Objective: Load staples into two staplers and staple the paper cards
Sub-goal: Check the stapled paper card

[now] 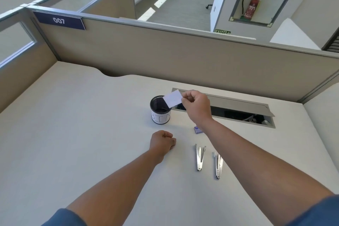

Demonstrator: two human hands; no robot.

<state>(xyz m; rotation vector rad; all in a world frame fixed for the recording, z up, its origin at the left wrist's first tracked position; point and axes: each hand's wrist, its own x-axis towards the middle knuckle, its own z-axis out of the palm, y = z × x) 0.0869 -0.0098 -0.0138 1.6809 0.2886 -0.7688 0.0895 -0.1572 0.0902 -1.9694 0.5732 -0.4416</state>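
Paper card (172, 98): I see one white card, held in the air over the rim of the cup, tilted, at about 12 o'clock from the middle of the bench.
Right hand (197, 107): it is grasping the paper card by its right edge, pinched between thumb and fingers; the arm reaches in from 5 o'clock.
Left hand (162, 140): clenched in a loose fist, holding nothing that I can see, resting on the bench at 6 o'clock from the cup.
Cup (160, 109): a black mesh cup with a white label, where letters like "BIN" are written by hand; it stands upright, and the card's lower corner is over its opening.
Left stapler (200, 157): silver, lying on the bench with its arms spread open, at 3 o'clock from the left hand.
Right stapler (218, 164): silver too, just beside the first one at its 3 o'clock, partly hidden under my right forearm; I cannot tell how far it is open.
Staple box (198, 130): a small blue box, at 12 o'clock from the left stapler, half covered by the right wrist.
Bench (82, 124): pale and plain.
Cable hatch (238, 108): its grey lid is open, at 3 o'clock from the cup.
Partition (165, 51): beige wall at 12 o'clock, with a blue plate "007" (59, 20).
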